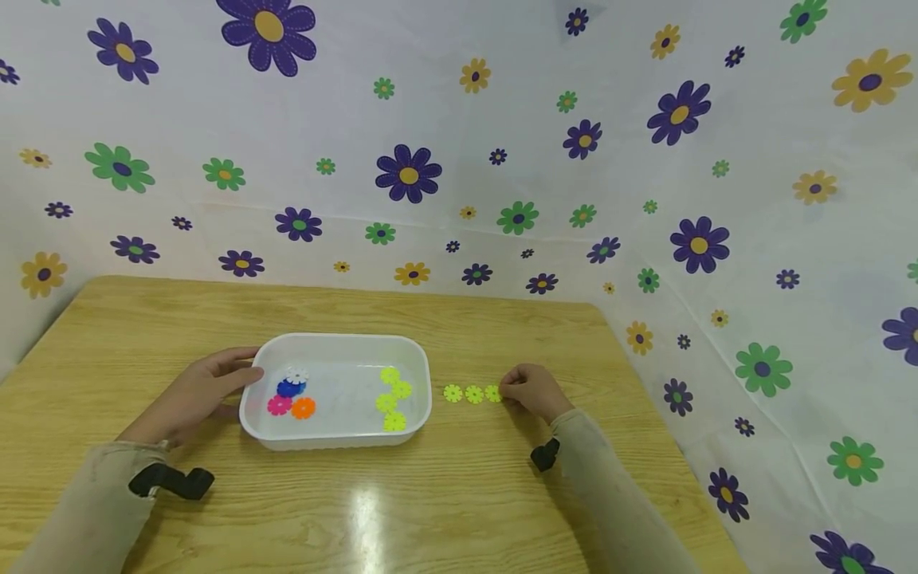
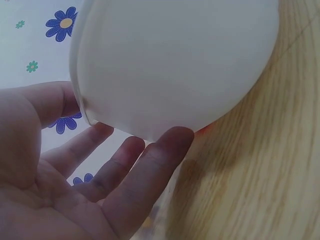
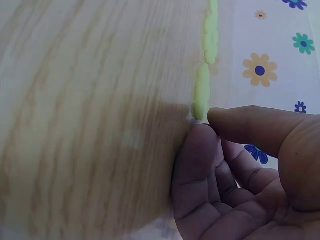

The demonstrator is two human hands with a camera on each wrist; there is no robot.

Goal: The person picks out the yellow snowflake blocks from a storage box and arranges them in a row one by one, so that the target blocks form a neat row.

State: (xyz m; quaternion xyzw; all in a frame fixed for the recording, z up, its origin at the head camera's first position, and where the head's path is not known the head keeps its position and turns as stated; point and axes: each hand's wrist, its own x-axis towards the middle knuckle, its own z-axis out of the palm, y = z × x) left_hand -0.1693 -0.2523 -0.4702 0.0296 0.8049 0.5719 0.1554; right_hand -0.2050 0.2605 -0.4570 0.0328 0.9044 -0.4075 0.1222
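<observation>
The left hand [image 1: 208, 391] holds the left end of a white tray [image 1: 333, 441], thumb at its rim; in the left wrist view the fingers [image 2: 167, 150] curl against its wall [image 2: 175, 60]. Inside the tray, yellow-green flower pieces [image 1: 386, 402] lie at the right, with white [image 1: 297, 375], blue [image 1: 290, 388], pink [image 1: 280, 405] and orange [image 1: 304, 408] ones at the left. Right of the tray, three yellow-green pieces [image 1: 474, 395] form a row. The right hand [image 1: 534, 391] pinches the edge of the rightmost piece [image 1: 492, 393], seen edge-on in the right wrist view [image 3: 202, 92].
The wooden table [image 1: 287, 510] has its back edge against a white cloth [image 1: 323, 119] printed with flowers, which also hangs along the right side. Dark bands [image 1: 172, 481] sit on both wrists, over light sleeves.
</observation>
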